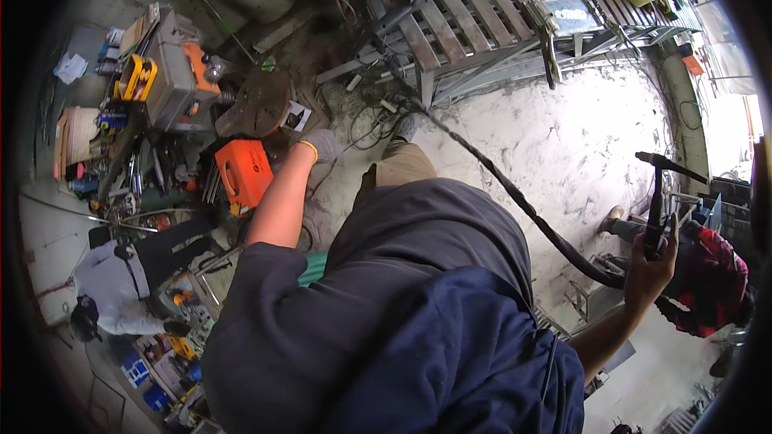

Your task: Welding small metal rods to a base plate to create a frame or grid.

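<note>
The landmark here is the orange case (244,173) on the cluttered ground. Nearest to the camera, the right hand (655,261) is raised beside the person's own dark blue torso, far to the right of that case, and its fingers are wrapped tight around the handle of a welding torch (658,209), whose bent neck points upward and to the left. A thick black hose (515,193) runs from the torch back toward the slatted metal rack (482,20), well beyond the case. I judge that the torch should be held away from the body, with the hose loose and not pulled across the leg. The left arm is stretched down and forward, the elbow almost straight. The left hand (320,145), in a grey glove with a yellow cuff, is just to the right of the case's upper corner, near a round rusty disc (259,100). Whether its fingers are spread or closed, I cannot tell. A slow, balanced reach seems best here.
</note>
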Demonstrator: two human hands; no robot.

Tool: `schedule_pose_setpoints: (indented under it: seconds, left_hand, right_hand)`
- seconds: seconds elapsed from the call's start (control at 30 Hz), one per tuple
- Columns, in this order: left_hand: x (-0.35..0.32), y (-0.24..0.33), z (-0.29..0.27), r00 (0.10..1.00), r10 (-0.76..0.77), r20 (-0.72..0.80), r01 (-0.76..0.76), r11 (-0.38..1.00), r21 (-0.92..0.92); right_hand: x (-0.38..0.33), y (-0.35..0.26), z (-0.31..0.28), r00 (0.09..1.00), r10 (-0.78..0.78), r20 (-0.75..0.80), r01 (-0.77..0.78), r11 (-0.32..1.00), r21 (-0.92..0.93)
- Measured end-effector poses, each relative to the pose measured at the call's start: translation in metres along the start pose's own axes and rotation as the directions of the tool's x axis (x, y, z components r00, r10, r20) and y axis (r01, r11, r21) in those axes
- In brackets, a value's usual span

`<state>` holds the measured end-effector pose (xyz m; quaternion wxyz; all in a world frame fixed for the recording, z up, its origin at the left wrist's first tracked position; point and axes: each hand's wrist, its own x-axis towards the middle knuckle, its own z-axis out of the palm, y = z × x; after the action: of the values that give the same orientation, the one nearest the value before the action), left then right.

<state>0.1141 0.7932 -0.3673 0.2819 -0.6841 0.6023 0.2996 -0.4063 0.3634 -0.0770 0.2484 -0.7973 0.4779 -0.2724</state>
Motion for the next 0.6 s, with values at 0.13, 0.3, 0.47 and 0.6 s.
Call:
schedule_pose_setpoints:
  seconds: [0.13, 0.3, 0.47, 0.6]
  left_hand:
    - [0.024, -0.08, -0.038, 0.98, -0.018, -0.198, 0.0, 0.996, -0.092]
    - [0.007, -0.243, -0.167, 0.668, -0.381, -0.639, -0.115, 0.796, -0.594]
    - [-0.091, -0.408, -0.34, -0.008, -0.639, -0.769, 0.189, 0.754, -0.629]
    - [-0.143, -0.587, -0.421, -0.015, -0.64, -0.768, 0.484, 0.668, -0.566]
  right_hand:
    - [0.022, -0.025, 0.036, 0.999, -0.031, -0.044, 0.025, 0.992, -0.12]
    - [0.061, -0.053, 0.092, 0.987, 0.162, 0.003, -0.16, 0.98, -0.117]
    - [0.097, -0.103, 0.124, 0.995, 0.095, 0.001, -0.092, 0.96, -0.266]
    - [0.118, -0.18, 0.144, 0.947, 0.321, -0.001, -0.294, 0.866, -0.404]
